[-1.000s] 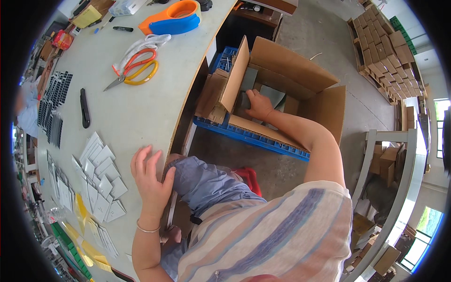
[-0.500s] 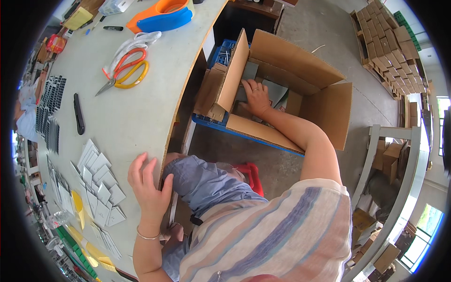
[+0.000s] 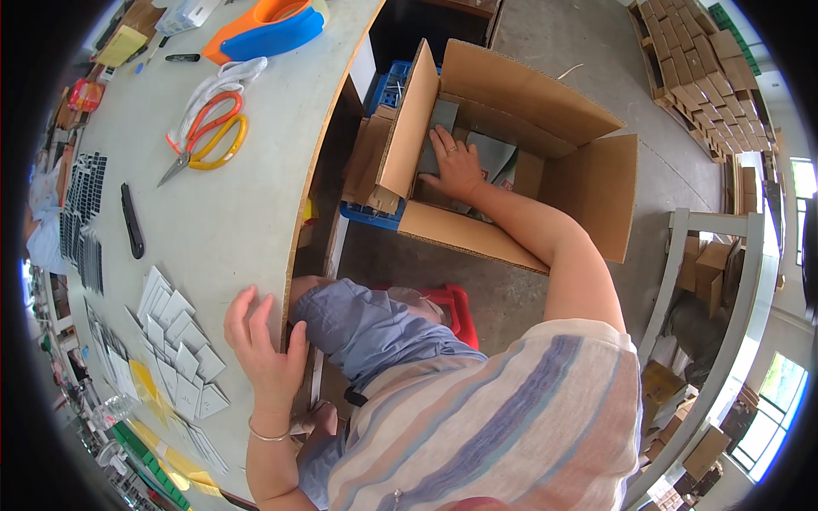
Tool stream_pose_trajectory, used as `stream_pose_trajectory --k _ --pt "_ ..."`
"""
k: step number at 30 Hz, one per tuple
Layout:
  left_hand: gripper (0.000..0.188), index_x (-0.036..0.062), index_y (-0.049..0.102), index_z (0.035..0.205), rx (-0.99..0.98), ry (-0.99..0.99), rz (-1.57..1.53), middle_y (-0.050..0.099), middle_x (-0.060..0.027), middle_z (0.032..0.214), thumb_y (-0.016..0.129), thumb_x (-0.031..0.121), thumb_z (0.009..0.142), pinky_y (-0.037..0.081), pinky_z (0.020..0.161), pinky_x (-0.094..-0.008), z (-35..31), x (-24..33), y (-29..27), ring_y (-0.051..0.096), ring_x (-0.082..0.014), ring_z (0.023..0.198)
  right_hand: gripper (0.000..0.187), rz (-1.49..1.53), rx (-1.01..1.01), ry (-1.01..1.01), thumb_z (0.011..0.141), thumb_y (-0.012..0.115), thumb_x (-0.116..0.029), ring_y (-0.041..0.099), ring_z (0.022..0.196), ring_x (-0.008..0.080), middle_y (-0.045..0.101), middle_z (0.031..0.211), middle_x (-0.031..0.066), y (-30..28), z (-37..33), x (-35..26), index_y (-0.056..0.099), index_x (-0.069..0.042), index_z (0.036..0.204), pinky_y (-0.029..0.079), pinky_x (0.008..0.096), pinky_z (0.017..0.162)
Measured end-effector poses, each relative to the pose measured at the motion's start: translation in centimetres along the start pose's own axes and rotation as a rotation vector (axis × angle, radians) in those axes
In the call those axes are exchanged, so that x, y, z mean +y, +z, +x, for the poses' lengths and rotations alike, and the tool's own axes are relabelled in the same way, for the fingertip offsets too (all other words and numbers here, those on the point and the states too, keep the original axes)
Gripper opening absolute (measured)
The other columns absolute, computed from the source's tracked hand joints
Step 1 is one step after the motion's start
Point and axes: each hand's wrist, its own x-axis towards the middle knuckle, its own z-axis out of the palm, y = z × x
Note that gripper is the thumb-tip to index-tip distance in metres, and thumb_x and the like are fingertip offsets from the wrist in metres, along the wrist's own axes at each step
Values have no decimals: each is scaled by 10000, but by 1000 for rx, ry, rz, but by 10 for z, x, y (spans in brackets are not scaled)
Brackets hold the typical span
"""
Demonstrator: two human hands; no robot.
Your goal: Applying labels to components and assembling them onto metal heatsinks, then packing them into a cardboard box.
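An opened cardboard carton stands to the right of the table with its flaps raised. My right hand reaches down into it, fingers stretched out over a flat grey-green package. Beside that hand lies another pale grey package; my hand and forearm hide part of what is inside. At the table's edge, my left hand has its fingers apart and holds nothing. Small white cards lie in overlapping rows to its left.
On the table lie orange-and-yellow-handled scissors, a black utility knife, white gloves and an orange-and-blue tape dispenser. A blue crate sits under the carton. Stacked boxes stand on a pallet behind.
My right hand has shifted slightly up and left inside the carton, its fingers flatter on the package. My left hand stays at the table's edge. The whole view has shifted a little.
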Motion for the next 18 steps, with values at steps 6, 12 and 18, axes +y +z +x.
stream_pose_trajectory --k 6,12,18 --pt "478 10 536 1147 24 3 -23 471 -159 1279 723 85 713 341 1016 -437 1 1 3 438 -349 1181 1018 51 -80 -18 641 763 -516 513 1130 315 310 1471 117 -19 -6 5 306 -54 1425 400 450 883" --pt "481 43 557 1137 94 -4 14 480 -154 1261 736 159 706 345 992 -463 -10 -6 3 452 -351 1175 1021 175 -164 -71 635 800 -410 435 1269 368 315 1453 218 -45 7 -6 263 -77 1438 444 483 952" --pt "560 44 550 1179 -135 124 -179 426 -193 1332 751 241 696 345 1007 -485 -48 8 -29 400 -372 1245 630 562 363 -111 765 652 -21 507 1115 290 465 1317 157 -84 27 4 432 -68 1353 469 358 892"
